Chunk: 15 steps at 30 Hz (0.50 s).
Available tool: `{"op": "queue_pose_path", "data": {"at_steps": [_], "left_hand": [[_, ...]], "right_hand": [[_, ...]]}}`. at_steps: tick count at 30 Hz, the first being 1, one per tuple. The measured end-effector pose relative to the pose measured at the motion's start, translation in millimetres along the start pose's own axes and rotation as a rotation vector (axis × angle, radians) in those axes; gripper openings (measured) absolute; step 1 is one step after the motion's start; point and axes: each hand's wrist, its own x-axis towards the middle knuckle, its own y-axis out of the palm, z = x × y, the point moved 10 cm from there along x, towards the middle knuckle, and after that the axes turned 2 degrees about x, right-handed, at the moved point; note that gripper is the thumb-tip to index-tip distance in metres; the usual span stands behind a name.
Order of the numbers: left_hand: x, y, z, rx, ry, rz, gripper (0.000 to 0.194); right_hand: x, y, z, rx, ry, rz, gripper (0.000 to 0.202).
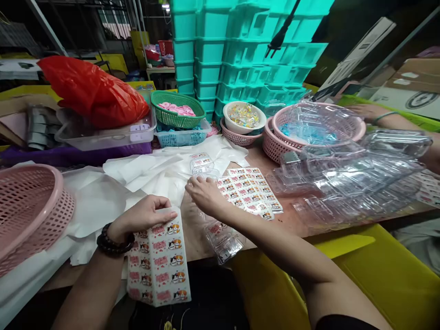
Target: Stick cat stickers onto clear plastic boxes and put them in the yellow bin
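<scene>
My left hand [147, 214] pinches the top edge of a sticker sheet [170, 261], printed with rows of cartoon cats and pink lettering, which hangs over the table's front edge. My right hand [206, 195] reaches to the middle of the table, its fingers curled down at a clear plastic case [205, 172]; the thumb is hidden. Just beyond it lies another clear case with a cat sticker [201, 160]. Below my right forearm, an open clear case [223, 243] rests near the table edge. A stack of sticker sheets [252, 190] lies right of my right hand.
White backing paper [137, 169] is strewn at left by a pink basket [65, 201]. Clear plastic cases [360, 178] are heaped at right, where another person's arm [402, 121] reaches in. A green basket [178, 120], a white bowl [227, 112] and teal bins [209, 50] stand behind.
</scene>
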Motion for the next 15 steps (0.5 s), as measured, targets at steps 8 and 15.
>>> {"op": "queue_pose_path", "data": {"at_steps": [8,15], "left_hand": [[-2,-3.6,-11,-0.257,0.052,-0.234,0.051],[-15,7.4,0,-0.357,0.018,-0.139,0.054]], "right_hand": [[-30,-9,4,1.402,0.165,0.057,0.057],[-78,-22,-2,1.686,0.290,0.018,0.065]]}}
